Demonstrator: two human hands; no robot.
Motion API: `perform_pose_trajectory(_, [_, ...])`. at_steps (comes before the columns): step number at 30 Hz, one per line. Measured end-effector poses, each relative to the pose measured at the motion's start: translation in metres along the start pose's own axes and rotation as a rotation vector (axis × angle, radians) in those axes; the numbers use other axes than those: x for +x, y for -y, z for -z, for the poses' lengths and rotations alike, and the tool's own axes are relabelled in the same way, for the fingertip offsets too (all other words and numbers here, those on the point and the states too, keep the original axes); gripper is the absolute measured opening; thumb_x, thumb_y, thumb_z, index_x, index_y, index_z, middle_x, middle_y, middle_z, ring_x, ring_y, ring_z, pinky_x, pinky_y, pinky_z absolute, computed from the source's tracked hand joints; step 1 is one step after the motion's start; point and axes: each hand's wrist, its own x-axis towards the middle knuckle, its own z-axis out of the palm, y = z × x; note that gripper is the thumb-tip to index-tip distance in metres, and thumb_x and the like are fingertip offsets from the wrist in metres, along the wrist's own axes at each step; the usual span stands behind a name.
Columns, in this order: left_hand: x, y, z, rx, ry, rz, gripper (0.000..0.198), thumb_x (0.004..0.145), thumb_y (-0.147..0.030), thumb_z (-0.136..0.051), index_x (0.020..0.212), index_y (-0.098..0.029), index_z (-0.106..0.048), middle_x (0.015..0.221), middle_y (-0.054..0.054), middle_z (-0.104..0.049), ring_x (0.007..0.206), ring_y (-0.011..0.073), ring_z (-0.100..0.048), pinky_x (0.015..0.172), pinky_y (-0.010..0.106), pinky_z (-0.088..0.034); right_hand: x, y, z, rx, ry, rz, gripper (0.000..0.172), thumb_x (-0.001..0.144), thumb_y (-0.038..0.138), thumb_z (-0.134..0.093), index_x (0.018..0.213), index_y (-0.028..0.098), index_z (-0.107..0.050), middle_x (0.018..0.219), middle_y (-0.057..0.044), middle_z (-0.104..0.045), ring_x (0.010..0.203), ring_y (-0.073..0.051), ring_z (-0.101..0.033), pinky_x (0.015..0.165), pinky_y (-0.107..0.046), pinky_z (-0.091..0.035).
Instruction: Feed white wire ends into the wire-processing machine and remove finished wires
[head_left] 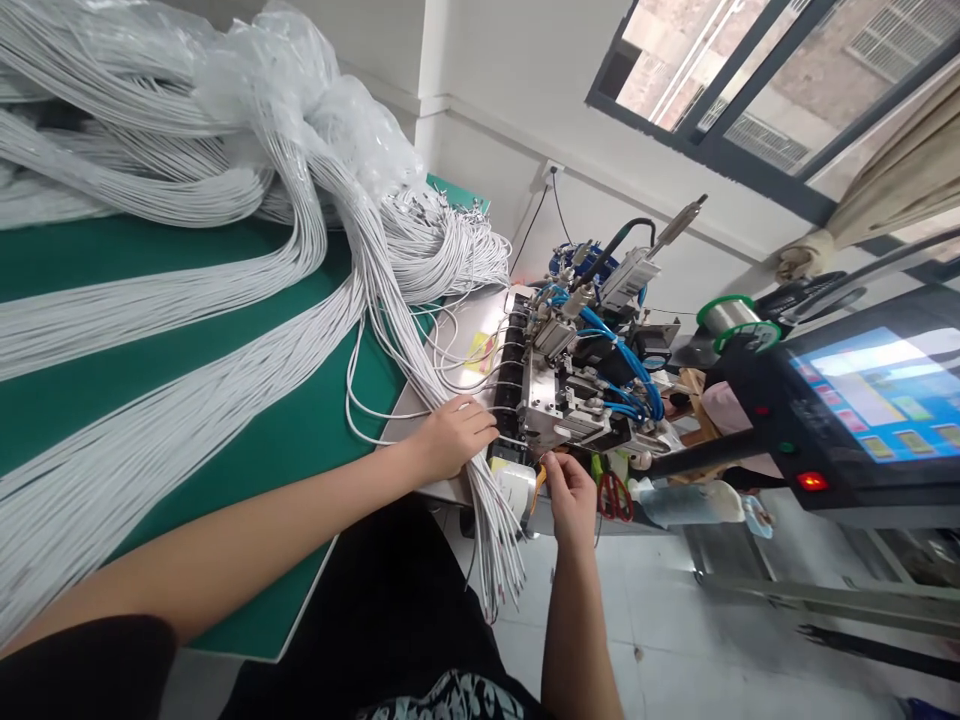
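My left hand (452, 434) rests on a bundle of thin white cables (491, 520) at the edge of the metal plate (465, 335), its fingers curled round one cable next to the black fixture row (512, 365). My right hand (570, 492) is below the machine's metal head (562, 400), fingers pinched on something small by an orange part; what it holds is too small to name. The cable ends hang over the table's edge.
Great heaps of white cables (150, 300) cover the green table (285, 440), with clear plastic bags (315, 90) behind. A touch screen (877, 390) on an arm stands at right, beside a wire spool (731, 320). Red-handled scissors (613, 495) hang by the machine.
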Motion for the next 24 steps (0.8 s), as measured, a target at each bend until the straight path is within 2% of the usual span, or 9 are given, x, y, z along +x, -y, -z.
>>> perform_pose_trajectory(2, [0.000,0.000,0.002,0.000,0.008,0.008,0.032,0.087,-0.009,-0.042,0.111,-0.011,-0.064,0.113,0.013,-0.066,0.107,0.0219,-0.057,0.095,0.040,-0.042,-0.012,0.015,0.012,-0.097,0.052,0.073,0.032,0.085,0.046,-0.058,0.073,0.017,-0.061,0.061,0.001,-0.052,0.055,-0.012,-0.043,0.052,-0.024,-0.035])
perform_pose_trajectory(5, [0.000,0.000,0.004,0.012,0.041,0.024,0.042,0.085,-0.007,-0.042,0.123,-0.012,-0.058,0.123,0.012,-0.062,0.113,0.0225,-0.055,0.098,0.040,-0.041,-0.031,0.040,0.027,-0.259,0.292,0.192,0.027,0.088,0.040,-0.057,0.071,0.018,-0.061,0.062,0.000,-0.052,0.055,-0.013,-0.043,0.053,-0.025,-0.035])
perform_pose_trajectory(8, [-0.001,0.000,0.006,0.038,0.054,0.040,0.045,0.083,-0.007,-0.045,0.126,-0.013,-0.057,0.122,0.011,-0.062,0.111,0.0236,-0.055,0.097,0.039,-0.040,-0.045,0.058,0.033,-0.332,0.520,0.221,0.020,0.087,0.035,-0.060,0.076,0.019,-0.063,0.065,-0.001,-0.056,0.056,-0.013,-0.044,0.053,-0.025,-0.036])
perform_pose_trajectory(10, [-0.001,0.000,0.005,0.053,0.039,0.035,0.043,0.083,-0.008,-0.047,0.125,-0.012,-0.057,0.120,0.011,-0.063,0.108,0.0243,-0.057,0.094,0.038,-0.039,-0.051,0.062,0.032,-0.347,0.560,0.210,0.020,0.087,0.035,-0.061,0.075,0.019,-0.063,0.065,-0.001,-0.057,0.056,-0.013,-0.045,0.054,-0.025,-0.036])
perform_pose_trajectory(14, [-0.003,0.000,0.003,0.069,-0.008,-0.005,0.041,0.085,-0.007,-0.045,0.124,-0.016,-0.057,0.109,0.009,-0.066,0.099,0.0203,-0.061,0.092,0.037,-0.036,-0.047,0.056,0.025,-0.290,0.403,0.129,0.025,0.088,0.039,-0.059,0.076,0.018,-0.064,0.066,-0.002,-0.058,0.056,-0.013,-0.046,0.053,-0.025,-0.037])
perform_pose_trajectory(19, [-0.005,-0.001,0.004,0.100,-0.095,-0.015,0.041,0.090,-0.005,-0.038,0.124,-0.020,-0.055,0.097,0.003,-0.069,0.085,0.0132,-0.063,0.095,0.037,-0.031,-0.021,0.037,0.015,-0.074,0.159,-0.011,0.032,0.082,0.048,-0.063,0.080,0.016,-0.063,0.062,0.000,-0.054,0.050,-0.011,-0.041,0.044,-0.022,-0.031])
perform_pose_trajectory(24, [-0.004,-0.001,0.006,0.139,-0.229,-0.035,0.023,0.097,-0.018,-0.046,0.115,-0.021,-0.059,0.088,0.000,-0.069,0.076,0.0112,-0.060,0.097,0.038,-0.027,0.004,0.022,0.005,0.178,0.080,-0.111,0.034,0.075,0.048,-0.071,0.078,0.016,-0.060,0.056,0.004,-0.046,0.045,-0.006,-0.034,0.041,-0.018,-0.025])
